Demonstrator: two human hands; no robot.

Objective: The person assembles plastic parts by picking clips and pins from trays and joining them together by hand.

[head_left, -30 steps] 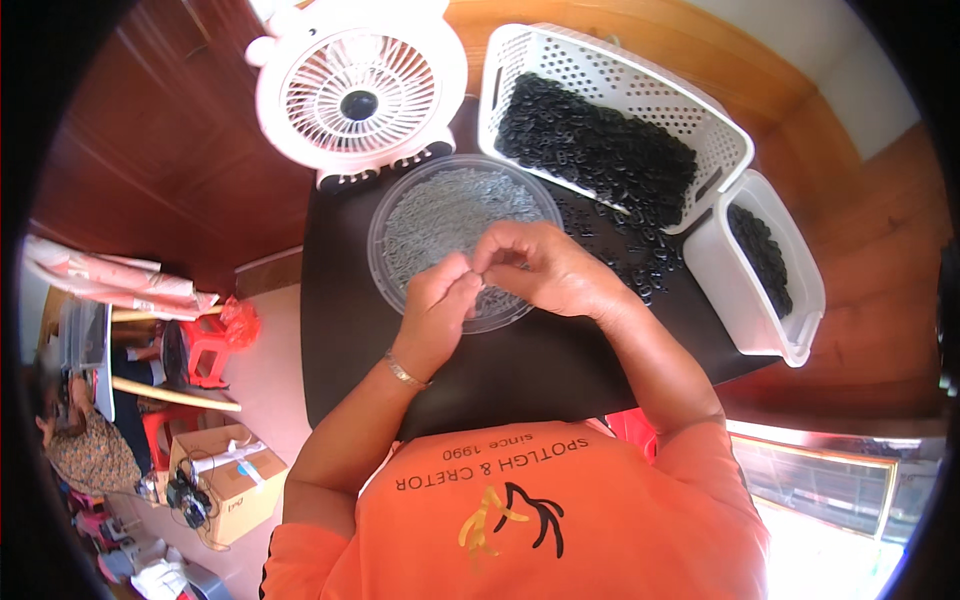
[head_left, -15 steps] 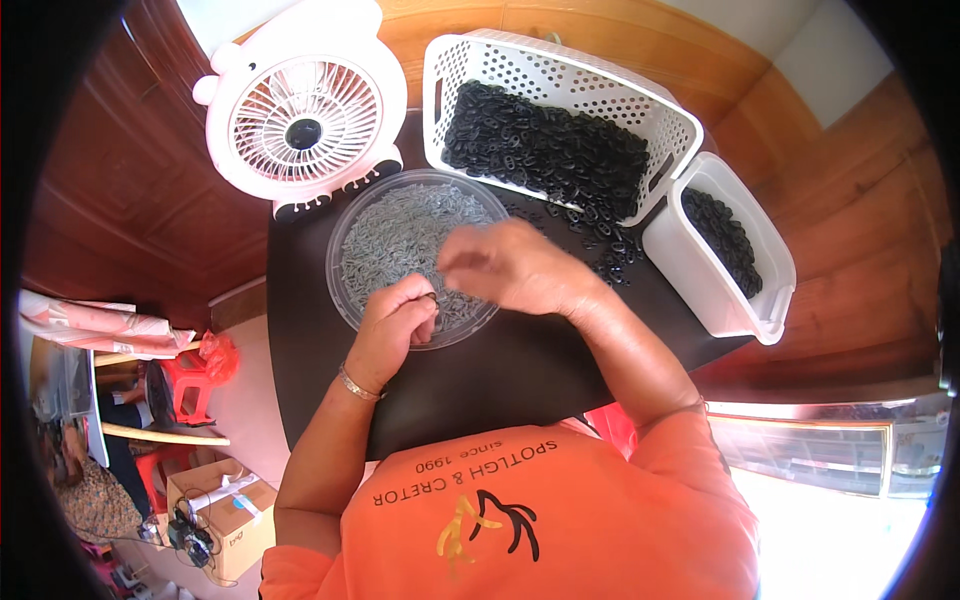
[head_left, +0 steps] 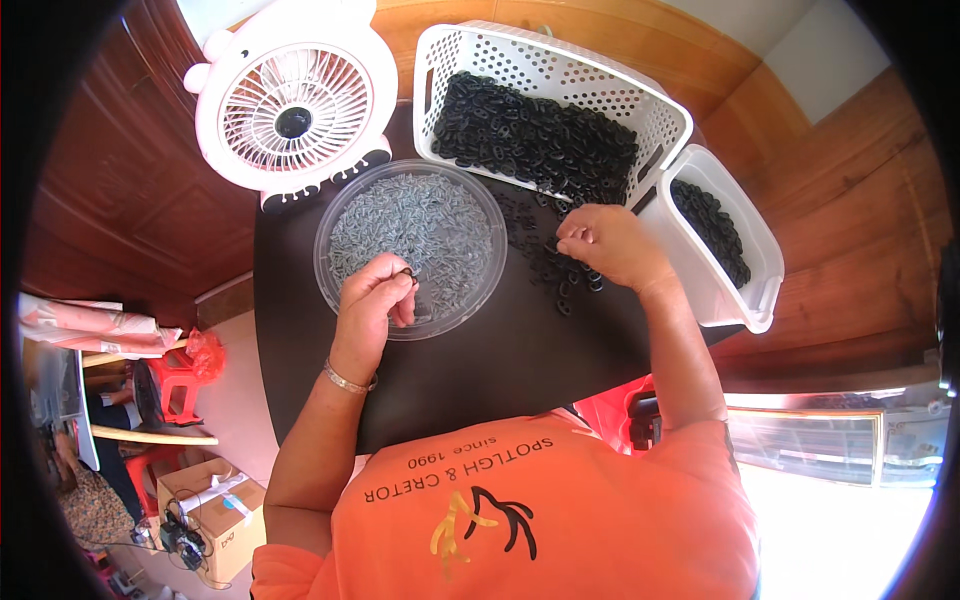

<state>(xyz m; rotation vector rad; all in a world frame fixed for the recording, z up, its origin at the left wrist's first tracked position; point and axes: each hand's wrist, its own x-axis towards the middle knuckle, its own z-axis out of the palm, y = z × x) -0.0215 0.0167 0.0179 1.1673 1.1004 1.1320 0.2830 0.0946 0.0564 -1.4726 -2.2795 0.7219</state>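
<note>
My left hand is over the near edge of a round clear tub filled with small grey-blue, screw-like pieces. Its thumb and forefinger pinch a small black oval ring. To the right, my right hand is down at a scatter of loose black oval rings on the dark table. Those fingers are drawn together, and whatever is between them is too small to make out.
A white perforated basket of black rings stands at the back. Beside it at the right is a white bin with more rings. A pink-and-white fan stands at the back left. The dark table has a curved edge.
My right hand has moved right, from above the tub beside my left hand to the loose black rings. My left hand keeps its pinch over the tub. The whole view has shifted slightly.
</note>
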